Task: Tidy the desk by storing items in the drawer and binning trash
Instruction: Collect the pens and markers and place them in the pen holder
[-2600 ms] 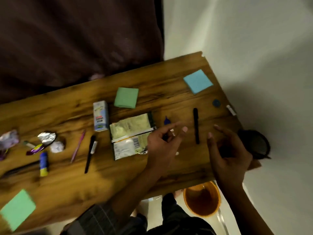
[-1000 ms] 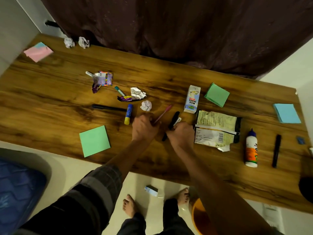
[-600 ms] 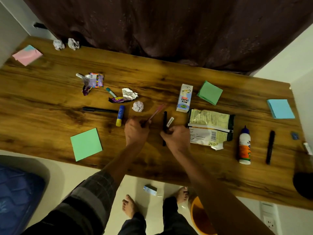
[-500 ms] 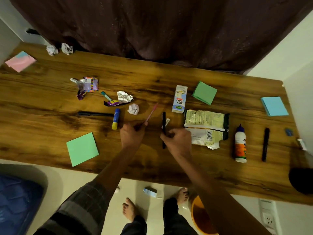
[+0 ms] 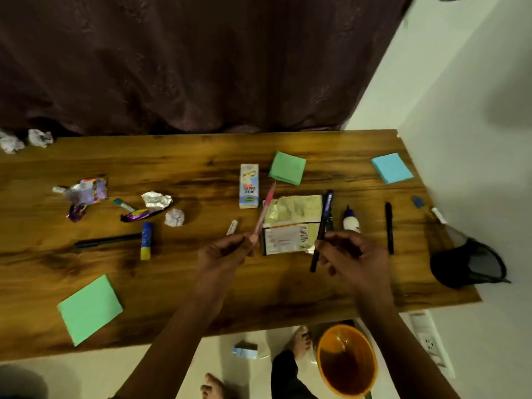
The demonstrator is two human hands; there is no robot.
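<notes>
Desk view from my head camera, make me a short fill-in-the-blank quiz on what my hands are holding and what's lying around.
1. The left hand holds a ____ pen.
2. The right hand holds a dark pen above the ____ food packet.
3. The milkshake carton lies beside a ____ sticky-note pad.
4. On the floor under the desk stands an ____ bucket.

Missing words: pink; opened; green; orange
</notes>
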